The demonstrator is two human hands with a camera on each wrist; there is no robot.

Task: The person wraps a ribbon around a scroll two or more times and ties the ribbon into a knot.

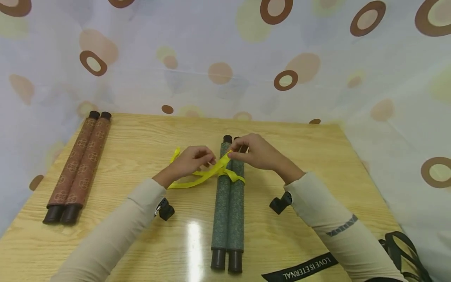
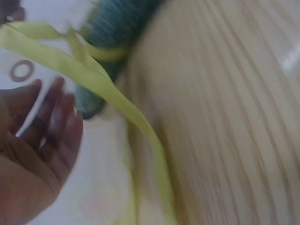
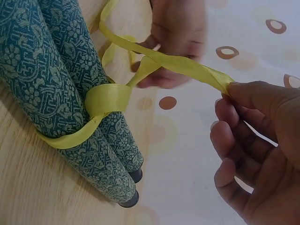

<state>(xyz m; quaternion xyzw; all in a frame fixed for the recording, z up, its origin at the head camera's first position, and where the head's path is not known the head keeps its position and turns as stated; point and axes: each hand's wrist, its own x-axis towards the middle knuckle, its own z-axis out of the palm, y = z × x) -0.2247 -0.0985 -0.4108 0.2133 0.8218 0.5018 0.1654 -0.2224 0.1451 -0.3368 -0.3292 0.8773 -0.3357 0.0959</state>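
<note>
Two green patterned scrolls with dark end knobs (image 1: 222,211) lie side by side on the table, wrapped above their middle by a yellow ribbon (image 3: 107,101). My right hand (image 1: 258,152) pinches one ribbon end between thumb and forefinger, holding it up over the scrolls. From there the strip slopes down past my left hand (image 1: 192,160), its tail lying to the left on the table. In the left wrist view, the left hand (image 2: 35,145) has its fingers loosely bent beside the ribbon, with nothing gripped. A knot-like fold sits on the scrolls in the right wrist view.
Two reddish-brown scrolls with a flower pattern (image 1: 79,168) lie at the left of the wooden table (image 1: 158,137). A black lettered band (image 1: 303,268) is near the front edge, and black straps (image 1: 405,246) lie at the right. A patterned cloth (image 1: 197,47) hangs behind.
</note>
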